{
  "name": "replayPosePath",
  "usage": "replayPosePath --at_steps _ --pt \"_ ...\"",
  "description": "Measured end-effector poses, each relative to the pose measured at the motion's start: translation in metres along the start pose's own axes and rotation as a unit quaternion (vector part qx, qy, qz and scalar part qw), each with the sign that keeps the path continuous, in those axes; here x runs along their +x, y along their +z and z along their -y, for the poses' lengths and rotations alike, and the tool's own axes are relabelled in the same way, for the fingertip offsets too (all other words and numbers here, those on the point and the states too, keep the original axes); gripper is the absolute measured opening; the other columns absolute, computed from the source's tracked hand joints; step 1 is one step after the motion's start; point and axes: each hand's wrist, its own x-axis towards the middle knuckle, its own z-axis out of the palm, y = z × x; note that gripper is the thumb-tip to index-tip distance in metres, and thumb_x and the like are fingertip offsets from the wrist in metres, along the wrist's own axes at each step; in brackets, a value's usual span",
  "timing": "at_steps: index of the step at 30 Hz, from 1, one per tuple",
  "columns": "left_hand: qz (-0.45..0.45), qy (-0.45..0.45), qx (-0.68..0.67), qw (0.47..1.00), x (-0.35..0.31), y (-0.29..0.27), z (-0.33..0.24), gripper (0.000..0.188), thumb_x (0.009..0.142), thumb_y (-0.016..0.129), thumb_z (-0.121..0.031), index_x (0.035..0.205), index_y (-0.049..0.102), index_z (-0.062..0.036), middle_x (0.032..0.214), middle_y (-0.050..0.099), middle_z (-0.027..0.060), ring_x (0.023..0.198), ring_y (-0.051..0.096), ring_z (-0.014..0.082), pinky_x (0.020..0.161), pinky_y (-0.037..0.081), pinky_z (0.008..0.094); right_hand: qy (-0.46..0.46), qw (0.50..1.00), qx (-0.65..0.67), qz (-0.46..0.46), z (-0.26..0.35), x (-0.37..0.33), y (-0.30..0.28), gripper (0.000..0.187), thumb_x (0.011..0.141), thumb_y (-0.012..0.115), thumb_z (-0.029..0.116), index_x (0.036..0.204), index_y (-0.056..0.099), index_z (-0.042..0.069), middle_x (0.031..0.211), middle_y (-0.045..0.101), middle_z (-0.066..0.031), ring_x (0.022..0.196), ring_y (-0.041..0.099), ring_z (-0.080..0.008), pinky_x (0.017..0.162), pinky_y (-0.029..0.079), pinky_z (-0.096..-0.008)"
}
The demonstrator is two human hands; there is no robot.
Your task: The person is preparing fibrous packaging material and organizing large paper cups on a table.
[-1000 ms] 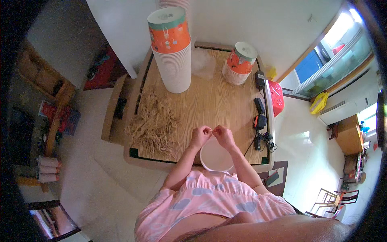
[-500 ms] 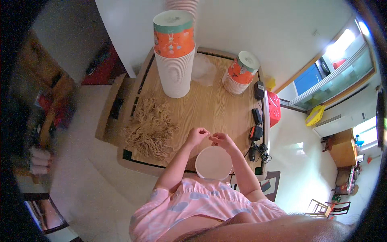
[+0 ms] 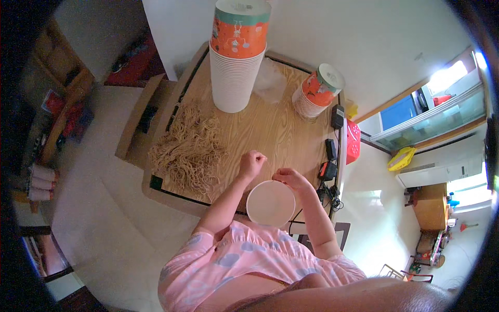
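Note:
Close to my body, a white round paper bucket (image 3: 271,210) shows its open mouth. At the bucket's far right rim my right hand (image 3: 292,178) is closed, its fingertips pinching at the edge. My left hand (image 3: 252,164) is closed in a pinch above the table, just beyond the bucket's far left rim; what it pinches, if anything, is too small to make out. To its left lies a loose heap of tan twine (image 3: 187,148). Beyond, a tall stack of upturned paper buckets (image 3: 236,78) stands, its top one orange and green.
The wood-grain table (image 3: 260,132) carries a shorter stack of orange and white buckets (image 3: 315,93) at the back right. Clear plastic film (image 3: 270,80) lies between the stacks. Black adapters (image 3: 327,170) and cables line the right edge. A cardboard box (image 3: 138,122) stands left.
My hands have drawn apart, from fingertips nearly meeting above the bucket. The right has come down to the bucket's rim. The whole view has shifted slightly.

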Motion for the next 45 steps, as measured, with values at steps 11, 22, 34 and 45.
replayPosePath --at_steps 11,22,34,45 --pt "0.095 0.183 0.012 0.978 -0.005 -0.007 -0.005 0.013 0.063 0.064 -0.01 0.076 0.064 -0.0071 0.079 0.06 0.0109 0.077 0.058 0.0247 0.07 0.046 0.0346 0.033 0.999 0.028 -0.002 -0.004 -0.004 0.003 0.018 0.081 0.056 0.021 0.073 0.055 0.006 0.065 0.052 0.0036 0.056 0.046 -0.0038 0.049 0.037 -0.0171" --pt "0.226 -0.087 -0.121 0.963 -0.015 0.012 0.003 0.004 0.073 0.06 -0.007 0.073 0.06 -0.0028 0.066 0.06 0.0034 0.06 0.055 0.0109 0.055 0.046 0.0281 -0.04 0.996 0.025 -0.081 -0.01 -0.01 0.013 0.024 0.084 0.051 0.026 0.079 0.06 0.003 0.067 0.055 0.0025 0.057 0.048 -0.0066 0.049 0.037 -0.021" --pt "0.161 -0.035 -0.079 0.983 -0.014 0.014 0.0 0.005 0.065 0.062 -0.007 0.066 0.058 -0.0034 0.064 0.059 0.0067 0.058 0.056 0.0146 0.056 0.045 0.0281 0.02 0.988 0.135 -0.071 -0.018 -0.001 0.012 0.016 0.081 0.057 0.019 0.079 0.058 0.004 0.066 0.055 0.0012 0.057 0.05 -0.0063 0.048 0.04 -0.0196" --pt "0.135 -0.019 -0.038 0.99 -0.017 -0.004 -0.011 0.01 0.061 0.062 -0.012 0.064 0.056 -0.0051 0.066 0.057 0.0097 0.065 0.057 0.0245 0.059 0.045 0.035 0.04 0.995 0.089 -0.003 -0.017 -0.007 0.012 0.011 0.081 0.056 0.016 0.081 0.057 0.005 0.067 0.055 0.0017 0.056 0.05 -0.0053 0.046 0.039 -0.0179"
